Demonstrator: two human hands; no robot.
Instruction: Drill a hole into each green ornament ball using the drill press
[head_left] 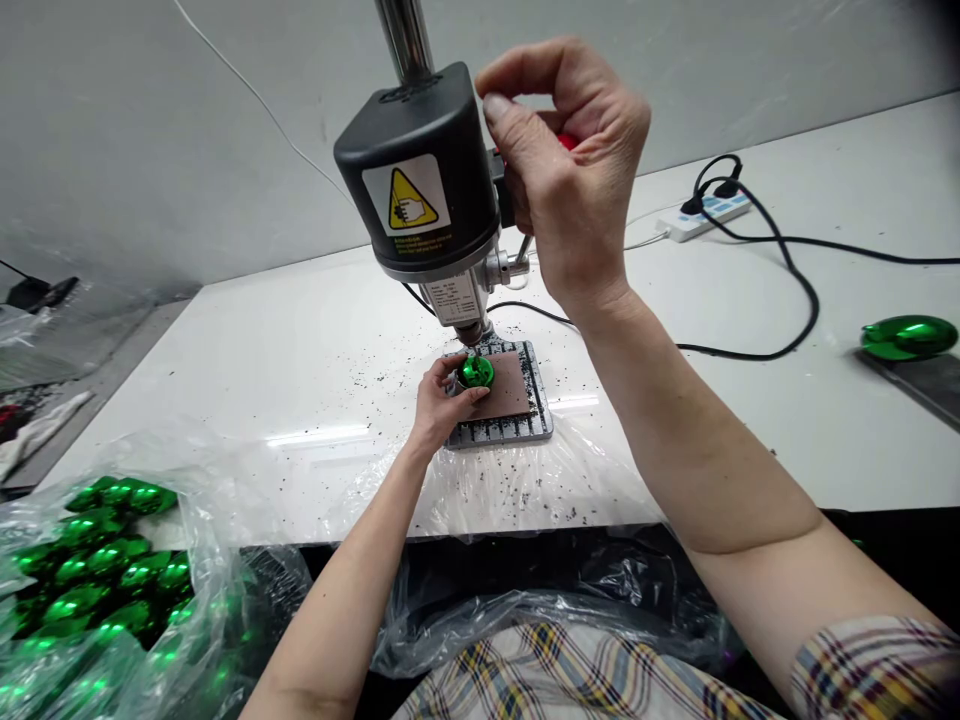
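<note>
A small bench drill press [420,190] stands in front of me, its black head carrying a yellow warning label. My left hand [442,400] is closed around a shiny green ball [477,372], steadying it on a brown board [506,385] over the slotted metal base [536,425]. The chuck and bit [471,338] come down right at the top of the ball; whether the bit is inside it I cannot tell. Up at the machine's right side my right hand [574,170] is curled around the feed lever [523,250]. Something red shows between its fingers.
Dark shavings [360,370] litter the white table [247,330]. A clear plastic bag [217,500] at lower left holds several green balls [97,560]. Black cable [795,330] runs to a power strip [705,215]; another green object [907,337] lies far right.
</note>
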